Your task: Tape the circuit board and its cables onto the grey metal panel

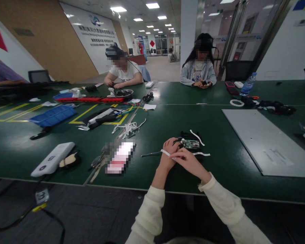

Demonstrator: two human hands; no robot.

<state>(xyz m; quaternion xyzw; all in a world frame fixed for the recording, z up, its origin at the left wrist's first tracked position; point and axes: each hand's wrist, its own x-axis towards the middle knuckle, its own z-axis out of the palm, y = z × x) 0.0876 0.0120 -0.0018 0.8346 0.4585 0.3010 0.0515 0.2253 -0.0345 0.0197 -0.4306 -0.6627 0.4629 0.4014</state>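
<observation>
A small black device with an exposed green circuit board (191, 143) lies on the green table (167, 122) in front of me. My left hand (169, 153) is closed beside its left edge, and a thin white strip (165, 153) crosses its fingers. My right hand (187, 160) lies over the left one with its fingers pinched on the same strip. More white strips (197, 137) lie on and beside the device. A thin dark tool (150, 154) rests on the table just left of my hands.
A grey panel (266, 142) lies to the right. To the left are a white box (53, 158), a blurred object (120, 158), white strips (128, 128) and a blue tray (53, 115). Two people sit across the table. A water bottle (247, 85) stands at the back right.
</observation>
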